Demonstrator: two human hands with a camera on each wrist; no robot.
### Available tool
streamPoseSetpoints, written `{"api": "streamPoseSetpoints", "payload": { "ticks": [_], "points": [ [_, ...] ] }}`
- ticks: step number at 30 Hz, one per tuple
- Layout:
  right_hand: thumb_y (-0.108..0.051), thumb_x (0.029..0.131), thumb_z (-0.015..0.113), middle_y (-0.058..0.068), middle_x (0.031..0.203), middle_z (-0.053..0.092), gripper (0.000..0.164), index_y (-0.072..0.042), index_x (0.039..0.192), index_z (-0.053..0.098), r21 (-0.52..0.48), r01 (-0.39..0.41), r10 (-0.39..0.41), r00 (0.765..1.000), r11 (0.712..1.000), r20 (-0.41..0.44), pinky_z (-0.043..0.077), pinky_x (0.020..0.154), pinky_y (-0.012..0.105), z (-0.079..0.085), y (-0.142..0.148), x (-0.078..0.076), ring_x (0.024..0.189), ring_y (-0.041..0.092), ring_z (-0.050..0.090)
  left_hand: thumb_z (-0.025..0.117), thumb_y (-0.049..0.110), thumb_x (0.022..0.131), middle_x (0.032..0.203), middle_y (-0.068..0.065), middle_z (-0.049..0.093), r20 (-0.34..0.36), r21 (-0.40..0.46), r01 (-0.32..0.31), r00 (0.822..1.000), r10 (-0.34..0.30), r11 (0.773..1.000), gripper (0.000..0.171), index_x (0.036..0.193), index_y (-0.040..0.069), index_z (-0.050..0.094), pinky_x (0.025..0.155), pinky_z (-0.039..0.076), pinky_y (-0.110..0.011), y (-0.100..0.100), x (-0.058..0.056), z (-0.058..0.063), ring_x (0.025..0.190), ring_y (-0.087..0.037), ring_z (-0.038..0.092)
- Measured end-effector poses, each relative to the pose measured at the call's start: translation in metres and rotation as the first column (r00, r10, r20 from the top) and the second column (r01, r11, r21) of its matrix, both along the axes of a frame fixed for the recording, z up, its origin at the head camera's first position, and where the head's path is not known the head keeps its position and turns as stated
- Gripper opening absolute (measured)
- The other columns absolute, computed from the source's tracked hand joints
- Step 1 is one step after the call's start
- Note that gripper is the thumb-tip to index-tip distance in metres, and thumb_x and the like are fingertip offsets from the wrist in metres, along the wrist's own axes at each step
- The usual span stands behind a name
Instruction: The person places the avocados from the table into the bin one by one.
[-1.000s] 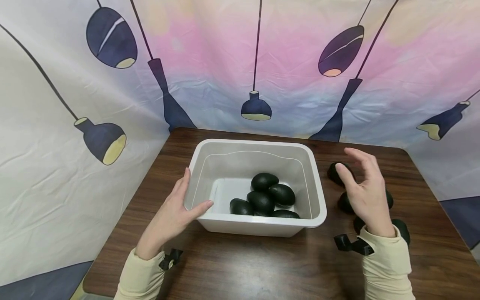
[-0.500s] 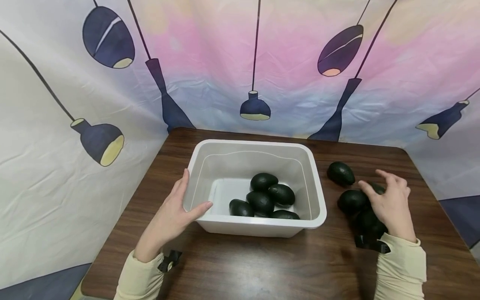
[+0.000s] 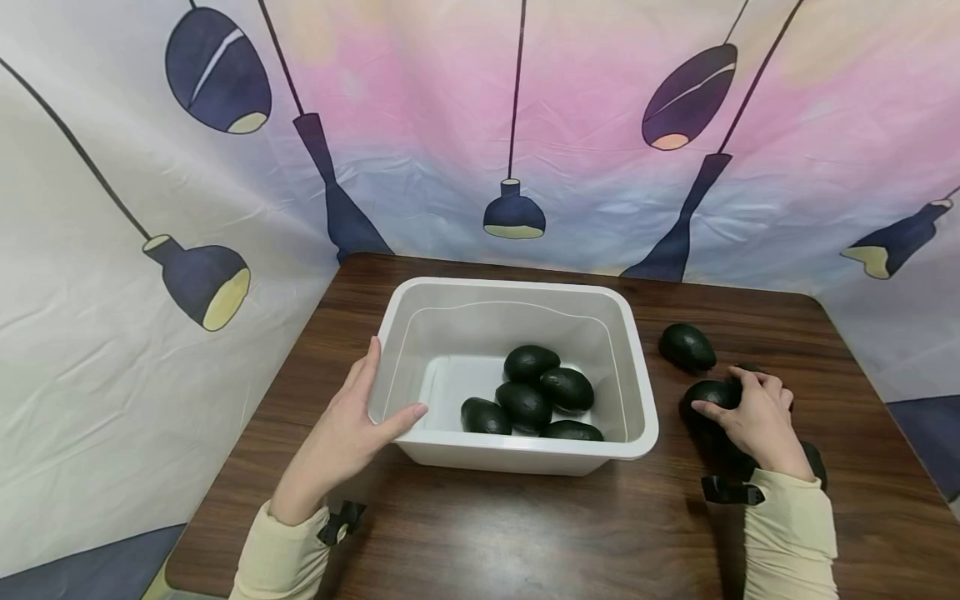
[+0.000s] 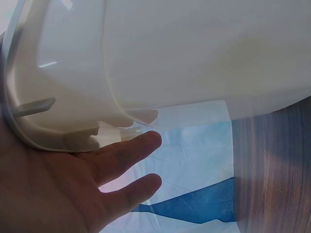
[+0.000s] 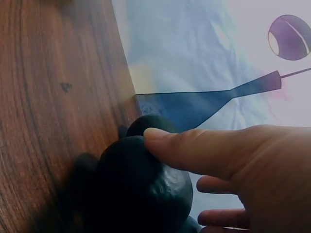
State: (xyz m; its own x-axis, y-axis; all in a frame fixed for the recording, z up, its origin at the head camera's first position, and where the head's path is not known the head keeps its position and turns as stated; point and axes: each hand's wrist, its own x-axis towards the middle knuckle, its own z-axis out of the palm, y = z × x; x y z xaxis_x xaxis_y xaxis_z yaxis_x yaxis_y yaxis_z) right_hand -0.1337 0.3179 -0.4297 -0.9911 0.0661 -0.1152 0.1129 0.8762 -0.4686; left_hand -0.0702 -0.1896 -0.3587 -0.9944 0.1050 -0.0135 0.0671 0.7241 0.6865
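My left hand point(image 3: 345, 429) holds the near left corner of a white plastic bin point(image 3: 517, 450), thumb over the front rim and fingers along the outside wall. In the left wrist view two fingers point(image 4: 131, 155) stick out straight beneath the bin wall. Several dark green avocados point(image 3: 525, 406) lie in the bin, mostly toward its right side. To the right of the bin, my right hand point(image 3: 765, 421) grips an avocado point(image 5: 141, 184), the thumb on its near side and the fingers curled over it. The hand partly hides the avocados around it.
One avocado point(image 3: 687, 347) lies apart behind the right hand, and another point(image 3: 813, 462) shows beside the right wrist. The brown wooden table point(image 3: 480, 533) extends in front of the bin. A lamp-patterned cloth point(image 3: 435, 167) hangs behind the table.
My right hand has moved down and right from above the far avocado, then slightly back left, and its fingers have come down onto an avocado. The left hand and bin stay put.
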Motion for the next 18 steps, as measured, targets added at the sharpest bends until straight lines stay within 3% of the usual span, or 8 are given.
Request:
{"api": "streamPoseSetpoints", "payload": {
  "ticks": [6, 11, 18],
  "points": [
    [-0.051, 0.085, 0.071, 0.048, 0.133, 0.022, 0.091, 0.009, 0.143, 0.034, 0.027, -0.039, 0.038, 0.999, 0.999, 0.013, 0.029, 0.085, 0.072, -0.003, 0.0, -0.002, 0.115, 0.065, 0.019, 0.065, 0.058, 0.086, 0.161, -0.007, 0.013, -0.006, 0.011, 0.007, 1.0, -0.007, 1.0, 0.104, 0.156, 0.023, -0.003, 0.107, 0.03, -0.055, 0.0, 0.0, 0.0, 0.14, -0.033, 0.029],
    [-0.043, 0.081, 0.077, 0.048, 0.132, 0.023, 0.089, 0.009, 0.141, 0.038, 0.022, -0.069, 0.069, 0.998, 0.997, 0.012, 0.029, 0.086, 0.074, -0.007, -0.005, -0.002, 0.118, 0.067, 0.019, 0.066, 0.056, 0.087, 0.16, -0.01, 0.016, -0.02, 0.015, 0.01, 1.0, -0.01, 1.0, 0.103, 0.157, 0.02, -0.002, 0.106, 0.032, -0.054, 0.0, -0.001, -0.001, 0.137, -0.033, 0.034],
    [-0.031, 0.08, 0.08, 0.048, 0.131, 0.024, 0.085, 0.013, 0.138, 0.036, 0.008, -0.054, 0.054, 0.999, 0.999, 0.006, 0.027, 0.089, 0.072, -0.011, -0.008, -0.003, 0.119, 0.065, 0.018, 0.065, 0.054, 0.088, 0.159, -0.011, 0.017, -0.016, 0.016, 0.009, 1.0, -0.009, 1.0, 0.103, 0.157, 0.018, -0.002, 0.106, 0.032, -0.054, 0.0, -0.001, -0.001, 0.135, -0.034, 0.036]
  ]
}}
